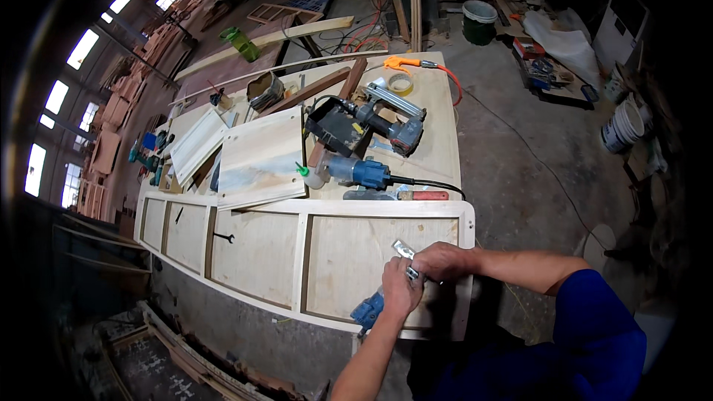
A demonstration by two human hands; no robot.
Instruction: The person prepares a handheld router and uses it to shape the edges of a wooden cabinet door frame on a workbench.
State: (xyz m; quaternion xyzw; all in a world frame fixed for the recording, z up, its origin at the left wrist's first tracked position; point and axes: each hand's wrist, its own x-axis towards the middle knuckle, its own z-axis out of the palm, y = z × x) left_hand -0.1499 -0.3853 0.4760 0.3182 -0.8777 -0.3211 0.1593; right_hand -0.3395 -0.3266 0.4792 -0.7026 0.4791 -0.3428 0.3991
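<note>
Over the right-hand bay of a pale wooden frame panel (303, 252), my two hands meet. My left hand (402, 286) is closed around a silver metal part (403, 249), which sticks out past the fingers. A blue tool body (368, 310) shows below that hand, in line with the metal; whether the two are joined is hidden. My right hand (444, 260) comes in from the right with curled fingers, pinching at the metal part beside the left hand. Its fingertips are partly covered.
Beyond the panel lie a corded blue trim router (368, 172), a red-handled tool (423, 195), a cordless nailer (390, 122), loose boards (260, 156) and an orange air gun (401, 64) on its hose. A small wrench (224, 238) rests inside the panel. Buckets (479, 21) stand on the floor.
</note>
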